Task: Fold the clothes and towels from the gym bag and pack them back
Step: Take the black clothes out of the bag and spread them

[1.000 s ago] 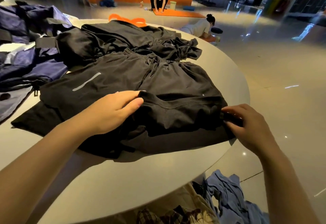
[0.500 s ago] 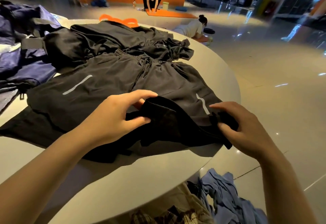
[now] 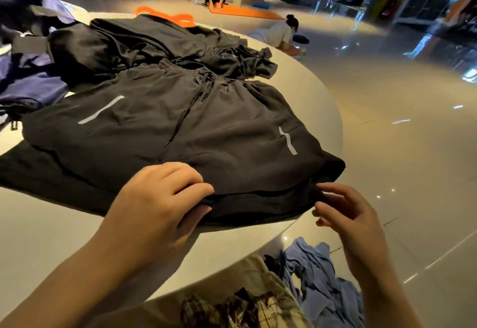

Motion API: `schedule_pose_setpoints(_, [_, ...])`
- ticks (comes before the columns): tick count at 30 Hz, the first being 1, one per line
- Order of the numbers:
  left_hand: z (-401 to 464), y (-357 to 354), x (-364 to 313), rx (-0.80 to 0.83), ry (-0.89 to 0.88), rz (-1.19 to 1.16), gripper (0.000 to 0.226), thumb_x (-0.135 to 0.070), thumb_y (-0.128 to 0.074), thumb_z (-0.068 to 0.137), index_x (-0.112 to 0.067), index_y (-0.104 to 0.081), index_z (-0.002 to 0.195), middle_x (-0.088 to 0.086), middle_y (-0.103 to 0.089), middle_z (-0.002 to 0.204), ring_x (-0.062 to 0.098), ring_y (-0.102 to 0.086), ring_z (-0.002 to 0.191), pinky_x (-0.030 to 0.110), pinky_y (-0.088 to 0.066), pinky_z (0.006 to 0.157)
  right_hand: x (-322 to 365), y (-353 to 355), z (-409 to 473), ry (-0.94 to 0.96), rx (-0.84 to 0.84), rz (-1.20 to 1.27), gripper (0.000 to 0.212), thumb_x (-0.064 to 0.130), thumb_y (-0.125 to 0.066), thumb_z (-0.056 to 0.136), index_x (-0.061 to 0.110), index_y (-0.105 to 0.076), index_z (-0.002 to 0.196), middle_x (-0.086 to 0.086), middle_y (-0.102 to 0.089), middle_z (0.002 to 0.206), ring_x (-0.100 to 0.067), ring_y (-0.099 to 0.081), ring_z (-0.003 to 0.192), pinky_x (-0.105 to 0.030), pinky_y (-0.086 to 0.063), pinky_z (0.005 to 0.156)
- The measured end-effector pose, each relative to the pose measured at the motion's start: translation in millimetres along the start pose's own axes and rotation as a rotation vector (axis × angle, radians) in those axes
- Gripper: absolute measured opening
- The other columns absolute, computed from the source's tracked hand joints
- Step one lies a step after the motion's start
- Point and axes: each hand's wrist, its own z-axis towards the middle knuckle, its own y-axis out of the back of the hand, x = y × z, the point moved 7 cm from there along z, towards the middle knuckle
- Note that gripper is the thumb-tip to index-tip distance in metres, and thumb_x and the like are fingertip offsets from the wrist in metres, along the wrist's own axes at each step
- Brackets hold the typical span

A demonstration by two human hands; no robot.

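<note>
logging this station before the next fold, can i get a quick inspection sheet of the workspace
surface: round white table, mostly covered by garments
job's things: black shorts spread flat, drawstring loose; more black clothes behind
clutter: purple fabric at left; blue cloth and plaid cloth below the table edge
hands: left hand pinches the near hem; right hand open beside the hem corner
cables: nothing seen
surroundings: glossy floor, two people by an orange mat

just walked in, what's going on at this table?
A person is laying out black drawstring shorts with grey stripes on a round white table. The left hand pinches the near hem; the right hand touches the hem's right corner with loose fingers. More dark clothes lie behind, unfolded.
</note>
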Motion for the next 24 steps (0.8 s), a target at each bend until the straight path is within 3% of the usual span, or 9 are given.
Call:
schedule_pose_setpoints(4, [-7.7, -2.4, 10.3, 0.045, 0.101, -0.066, 0.048, -0.051, -0.055, 0.079, -0.016, -0.070, 0.108, 0.006, -0.058, 0.122, 0.024, -0.055, 0.113, 0.038, -0.050, 0.087, 7.8, 1.1, 5.7, 0.084, -0.090, -0.007, 0.029, -0.004, -0.058, 0.087, 0.023, -0.068, 0.093, 0.000, -0.070, 0.082, -0.015, -0.065, 0.077, -0.020, -0.053, 0.063])
schedule_pose_setpoints(9, [-12.0, -4.9, 19.0, 0.120, 0.160, -0.040, 0.045, -0.031, -0.062, 0.070, -0.018, -0.068, 0.112, 0.005, -0.058, 0.125, 0.026, -0.064, 0.096, 0.036, -0.057, 0.064, 17.2, 8.9, 9.6, 0.162, -0.211, -0.043, 0.034, -0.005, -0.055, 0.089, 0.028, -0.065, 0.088, 0.000, -0.068, 0.090, -0.019, -0.066, 0.085, -0.024, -0.057, 0.067])
schedule_pose_setpoints(12, [-9.6, -2.7, 17.5, 0.115, 0.170, -0.043, 0.042, -0.031, -0.051, 0.074, -0.018, -0.069, 0.110, 0.003, -0.061, 0.122, 0.024, -0.067, 0.087, 0.031, -0.054, 0.058, 14.3, 9.3, 9.4, 0.170, -0.216, -0.124, 0.030, -0.003, -0.057, 0.088, 0.026, -0.064, 0.090, -0.001, -0.067, 0.092, -0.021, -0.064, 0.086, -0.033, -0.056, 0.070])
schedule_pose_setpoints(14, [-7.3, 0.3, 15.0, 0.050, 0.211, -0.069, 0.040, -0.033, -0.043, 0.080, -0.017, -0.071, 0.103, 0.001, -0.064, 0.115, 0.023, -0.067, 0.085, 0.029, -0.052, 0.061, 10.9, 5.2, 8.7, 0.172, -0.175, -0.209, 0.021, 0.001, -0.062, 0.087, 0.021, -0.064, 0.094, 0.003, -0.064, 0.095, -0.014, -0.062, 0.085, -0.032, -0.054, 0.070])
schedule_pose_setpoints(16, [-5.1, 3.6, 11.9, -0.011, 0.248, -0.079, 0.037, -0.031, -0.042, 0.083, -0.015, -0.073, 0.097, 0.001, -0.066, 0.108, 0.021, -0.067, 0.083, 0.026, -0.049, 0.066, 16.2, 0.1, 6.7, 0.264, -0.197, -0.424, 0.019, 0.000, -0.065, 0.083, 0.017, -0.060, 0.090, 0.005, -0.057, 0.092, -0.008, -0.058, 0.079, -0.020, -0.048, 0.064])
schedule_pose_setpoints(19, [-3.6, 9.2, 6.7, -0.069, 0.251, -0.095, 0.035, -0.027, -0.043, 0.087, -0.011, -0.073, 0.095, 0.002, -0.069, 0.104, 0.020, -0.067, 0.085, 0.020, -0.047, 0.074, 25.2, -4.7, 4.5, 0.394, -0.280, -0.632, 0.021, -0.005, -0.066, 0.079, 0.013, -0.056, 0.085, -0.001, -0.052, 0.086, -0.013, -0.052, 0.070, -0.015, -0.039, 0.059])
schedule_pose_setpoints(22, [-7.9, 10.1, 3.4, -0.073, 0.220, -0.109, 0.035, -0.027, -0.044, 0.088, -0.010, -0.073, 0.099, 0.003, -0.067, 0.111, 0.018, -0.063, 0.096, 0.019, -0.041, 0.087, 28.4, 8.0, 6.2, 0.417, -0.316, -0.606, 0.027, -0.007, -0.063, 0.080, 0.016, -0.054, 0.087, 0.000, -0.054, 0.083, -0.017, -0.053, 0.070, -0.015, -0.040, 0.061])
schedule_pose_setpoints(24, [-13.2, 6.1, 3.5, -0.054, 0.216, -0.107, 0.036, -0.028, -0.045, 0.088, -0.012, -0.074, 0.100, 0.003, -0.066, 0.114, 0.017, -0.061, 0.101, 0.022, -0.043, 0.089, 26.1, 14.4, 9.5, 0.397, -0.198, -0.501, 0.032, -0.006, -0.063, 0.081, 0.022, -0.055, 0.092, 0.008, -0.055, 0.091, -0.011, -0.058, 0.077, -0.012, -0.046, 0.065])
